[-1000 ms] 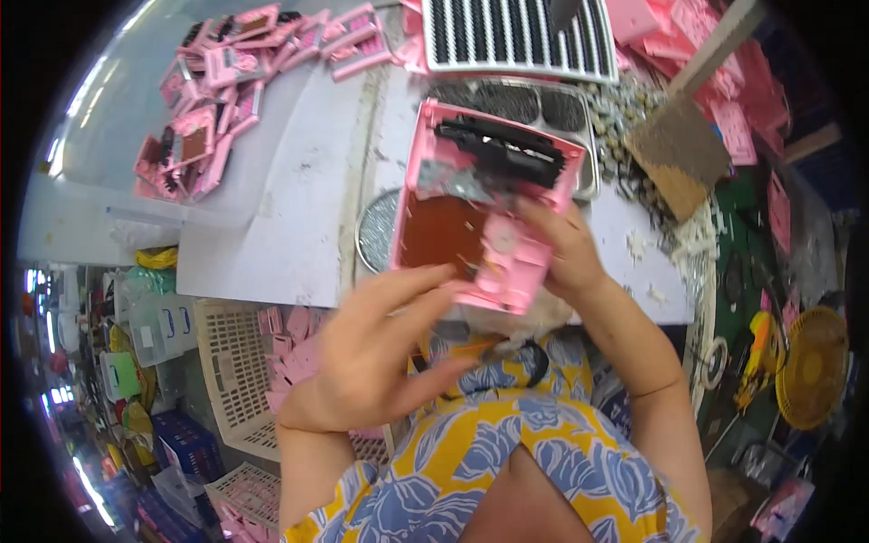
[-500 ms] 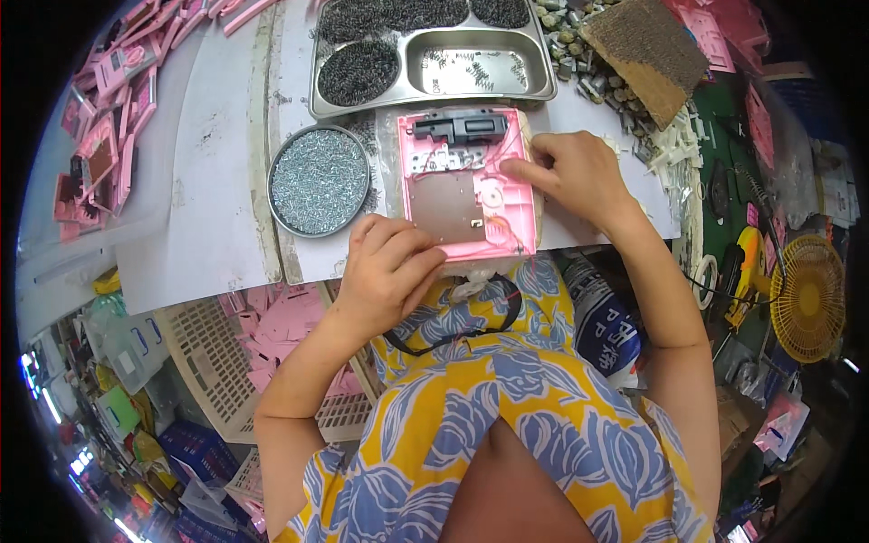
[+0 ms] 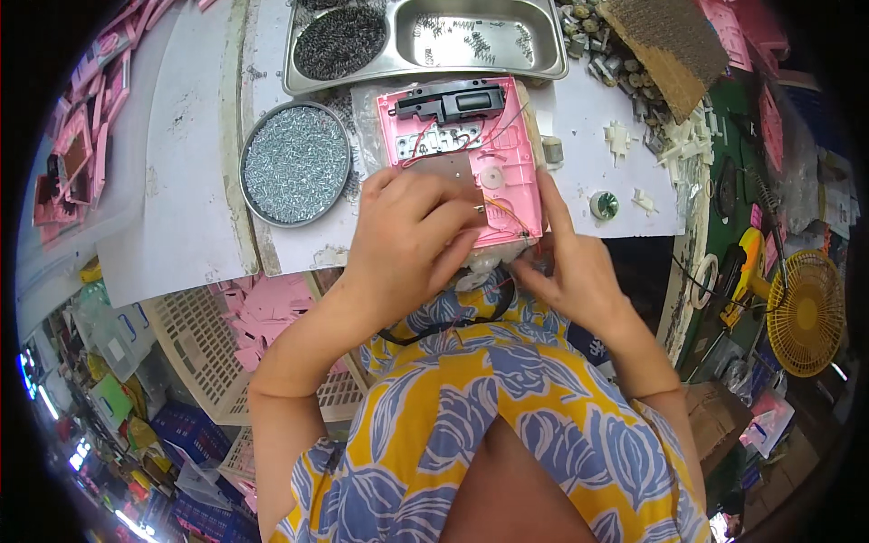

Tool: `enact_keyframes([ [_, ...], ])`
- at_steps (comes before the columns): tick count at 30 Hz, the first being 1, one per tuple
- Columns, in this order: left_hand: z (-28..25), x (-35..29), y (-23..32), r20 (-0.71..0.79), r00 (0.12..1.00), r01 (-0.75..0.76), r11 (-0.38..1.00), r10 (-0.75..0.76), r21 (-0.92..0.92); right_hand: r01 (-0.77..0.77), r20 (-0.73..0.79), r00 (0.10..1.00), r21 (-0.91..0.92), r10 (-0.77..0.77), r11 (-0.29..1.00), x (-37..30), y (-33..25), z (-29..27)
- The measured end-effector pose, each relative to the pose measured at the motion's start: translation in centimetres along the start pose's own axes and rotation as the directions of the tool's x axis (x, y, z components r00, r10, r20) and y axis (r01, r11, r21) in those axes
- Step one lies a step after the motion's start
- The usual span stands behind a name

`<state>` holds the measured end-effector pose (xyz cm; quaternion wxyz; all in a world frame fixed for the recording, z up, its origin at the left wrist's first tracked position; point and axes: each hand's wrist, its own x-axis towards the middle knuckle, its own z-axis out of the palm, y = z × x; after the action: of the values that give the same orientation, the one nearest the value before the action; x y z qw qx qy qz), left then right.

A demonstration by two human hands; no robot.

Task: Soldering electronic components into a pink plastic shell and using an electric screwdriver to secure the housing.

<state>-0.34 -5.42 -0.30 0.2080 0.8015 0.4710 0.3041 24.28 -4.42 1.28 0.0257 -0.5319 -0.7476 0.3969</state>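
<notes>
A pink plastic case (image 3: pixel 516 172) lies face up at the table's front edge, on a wad of clear plastic film. Fitted inside it are a black module (image 3: pixel 453 104), a silver metal bracket (image 3: pixel 430 142), a brown plate (image 3: pixel 457 165), a small white wheel (image 3: pixel 491 177) and thin red and yellow wires. My left hand (image 3: pixel 407 235) reaches over the lower left of the case with bent, closed fingers; whatever is under the fingertips is hidden. At the lower right corner my right hand (image 3: pixel 579 271) grips the case, one finger along its side and the thumb at the front edge.
A round dish of small screws (image 3: pixel 297 163) stands left of the case. Behind is a steel tray (image 3: pixel 398 36) of springs. Small motors (image 3: pixel 625 77), white plastic parts (image 3: pixel 683 140) and a round green-topped part (image 3: pixel 604 205) lie right. A crate (image 3: pixel 204 362) stands below left.
My right hand has gone from the case's upper right side down to its lower right corner. My left hand has moved up and inward over the brown plate. The view has shifted slightly.
</notes>
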Motion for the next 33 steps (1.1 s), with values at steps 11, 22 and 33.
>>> enact_keyframes([
  [11, 0.9, 3.6, -0.8, 0.2, 0.98, -0.015, 0.997, 0.0, 0.073, 0.124, -0.052, 0.99, 0.76, -0.13, 0.638, 1.4, 0.2, -7.3],
  [22, 2.7, 4.0, 0.2, 0.087, 0.996, -0.001, 0.965, -0.022, 0.261, 0.176, 0.159, 0.952, 0.416, -0.262, 0.892, -1.9, 4.8, -3.9],
  [33, 3.1, 3.7, -0.4, 0.07, 0.997, 0.027, 0.984, -0.04, 0.175, 0.509, 0.249, 0.726, 0.433, -0.641, 0.744, -0.9, 0.6, -1.1],
])
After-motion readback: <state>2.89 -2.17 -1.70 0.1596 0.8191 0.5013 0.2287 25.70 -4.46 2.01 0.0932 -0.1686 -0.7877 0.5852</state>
